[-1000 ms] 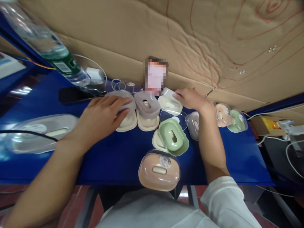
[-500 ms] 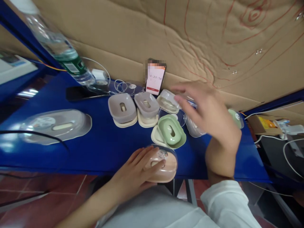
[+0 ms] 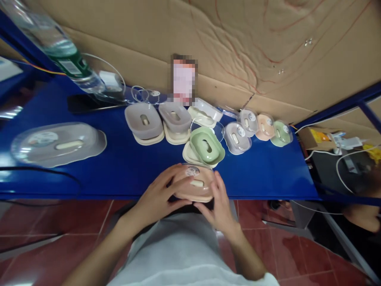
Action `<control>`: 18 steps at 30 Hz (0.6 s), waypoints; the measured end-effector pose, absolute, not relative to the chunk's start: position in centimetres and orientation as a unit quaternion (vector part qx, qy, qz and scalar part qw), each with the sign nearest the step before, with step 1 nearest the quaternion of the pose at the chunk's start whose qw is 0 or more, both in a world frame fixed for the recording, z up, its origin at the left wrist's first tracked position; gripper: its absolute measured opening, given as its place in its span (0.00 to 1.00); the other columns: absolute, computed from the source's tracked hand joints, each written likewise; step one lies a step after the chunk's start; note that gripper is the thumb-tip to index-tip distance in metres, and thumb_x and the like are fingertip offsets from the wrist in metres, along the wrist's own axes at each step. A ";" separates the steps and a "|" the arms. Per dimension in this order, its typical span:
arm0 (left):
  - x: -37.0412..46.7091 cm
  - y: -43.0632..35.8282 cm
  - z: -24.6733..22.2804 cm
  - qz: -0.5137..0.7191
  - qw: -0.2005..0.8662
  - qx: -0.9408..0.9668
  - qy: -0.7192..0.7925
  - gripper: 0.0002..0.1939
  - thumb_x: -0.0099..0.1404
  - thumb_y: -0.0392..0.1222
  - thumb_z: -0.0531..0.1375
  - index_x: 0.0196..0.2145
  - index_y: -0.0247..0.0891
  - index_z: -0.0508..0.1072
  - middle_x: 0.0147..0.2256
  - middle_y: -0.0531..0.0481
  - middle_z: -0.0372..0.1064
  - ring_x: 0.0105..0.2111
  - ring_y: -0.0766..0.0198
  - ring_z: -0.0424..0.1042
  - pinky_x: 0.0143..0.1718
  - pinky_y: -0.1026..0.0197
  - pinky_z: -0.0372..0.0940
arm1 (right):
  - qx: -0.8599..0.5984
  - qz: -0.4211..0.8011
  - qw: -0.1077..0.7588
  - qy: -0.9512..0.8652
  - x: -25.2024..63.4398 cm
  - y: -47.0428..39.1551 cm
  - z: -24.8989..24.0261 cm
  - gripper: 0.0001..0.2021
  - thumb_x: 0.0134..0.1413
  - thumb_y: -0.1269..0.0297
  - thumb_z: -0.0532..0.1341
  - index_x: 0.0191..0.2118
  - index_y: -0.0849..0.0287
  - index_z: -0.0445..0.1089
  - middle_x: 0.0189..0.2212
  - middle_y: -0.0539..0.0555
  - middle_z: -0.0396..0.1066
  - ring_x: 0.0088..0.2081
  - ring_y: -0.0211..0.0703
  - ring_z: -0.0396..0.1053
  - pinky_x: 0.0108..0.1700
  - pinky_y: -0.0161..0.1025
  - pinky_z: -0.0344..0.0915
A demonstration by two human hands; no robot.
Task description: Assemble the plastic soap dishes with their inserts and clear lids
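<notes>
At the table's front edge sits a peach soap box (image 3: 205,190) with a clear lid, a round sticker and a cream oval piece inside. My left hand (image 3: 166,188) wraps its left side, fingers over the lid. Round its right side curl the fingers of my right hand (image 3: 219,202). Just behind lie a green soap tray (image 3: 205,145) tilted on a cream base, and two grey trays (image 3: 143,121) on cream bases. A large grey lidded box (image 3: 59,145) rests at the left.
Several small lidded boxes, one of them green (image 3: 281,133), stand at the right. Along the back are a phone (image 3: 183,79), a water bottle (image 3: 70,59) and clear lids (image 3: 149,94) against cardboard (image 3: 133,31). A black cable (image 3: 38,170) crosses the left. Part of another person shows far right.
My right hand has come down from above the small boxes at the right onto the right side of the peach soap box. The left hand stays on it. The view has shifted slightly.
</notes>
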State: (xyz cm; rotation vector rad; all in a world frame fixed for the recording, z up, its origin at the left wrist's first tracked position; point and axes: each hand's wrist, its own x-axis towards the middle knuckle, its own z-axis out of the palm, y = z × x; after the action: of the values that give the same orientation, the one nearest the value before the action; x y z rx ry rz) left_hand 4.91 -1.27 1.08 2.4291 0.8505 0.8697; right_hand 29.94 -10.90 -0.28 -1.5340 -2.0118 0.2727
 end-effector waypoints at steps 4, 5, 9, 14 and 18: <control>4.4 -1.4 1.9 0.337 0.312 0.817 0.348 0.27 0.72 0.52 0.67 0.66 0.54 0.71 0.67 0.41 0.68 0.67 0.45 0.70 0.67 0.39 0.69 | -0.576 0.122 0.310 -0.746 29.6 -9.9 0.1 0.54 0.66 0.57 0.67 0.80 0.35 0.24 0.79 0.60 0.49 0.78 0.63 0.50 0.71 0.72 0.65; 4.2 -1.5 2.1 0.351 0.322 0.805 0.355 0.22 0.75 0.50 0.64 0.64 0.53 0.73 0.65 0.42 0.70 0.66 0.47 0.71 0.66 0.41 0.70 | -0.575 0.121 0.315 -0.745 29.7 -9.7 0.0 0.54 0.66 0.56 0.67 0.80 0.34 0.26 0.77 0.60 0.53 0.78 0.62 0.52 0.71 0.71 0.66; 4.1 0.2 4.4 0.413 0.273 0.789 0.363 0.14 0.78 0.43 0.59 0.58 0.49 0.77 0.62 0.45 0.74 0.65 0.53 0.71 0.67 0.46 0.69 | -0.567 0.108 0.333 -0.745 29.6 -9.5 -0.3 0.40 0.66 0.57 0.68 0.77 0.36 0.51 0.65 0.57 0.72 0.76 0.61 0.58 0.72 0.70 0.65; 8.0 7.6 9.0 0.420 0.159 0.828 0.335 0.16 0.79 0.50 0.58 0.59 0.47 0.77 0.62 0.44 0.73 0.65 0.54 0.70 0.70 0.44 0.64 | -0.557 0.112 0.297 -0.767 28.9 -9.6 0.8 0.25 0.70 0.59 0.63 0.69 0.40 0.67 0.63 0.56 0.72 0.77 0.59 0.56 0.74 0.66 0.65; 13.0 13.2 8.8 0.353 0.125 0.887 0.269 0.17 0.78 0.48 0.58 0.56 0.39 0.79 0.61 0.38 0.72 0.65 0.49 0.69 0.70 0.41 0.62 | -0.551 0.102 0.298 -0.773 28.8 -9.3 1.3 0.27 0.71 0.59 0.62 0.72 0.39 0.63 0.62 0.57 0.72 0.75 0.58 0.59 0.74 0.64 0.65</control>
State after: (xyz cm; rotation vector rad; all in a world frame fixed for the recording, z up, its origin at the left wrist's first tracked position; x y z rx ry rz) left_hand 13.04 13.21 8.84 2.5849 0.7846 1.0290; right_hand 28.76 -9.29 1.27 -1.4635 -2.0547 0.2711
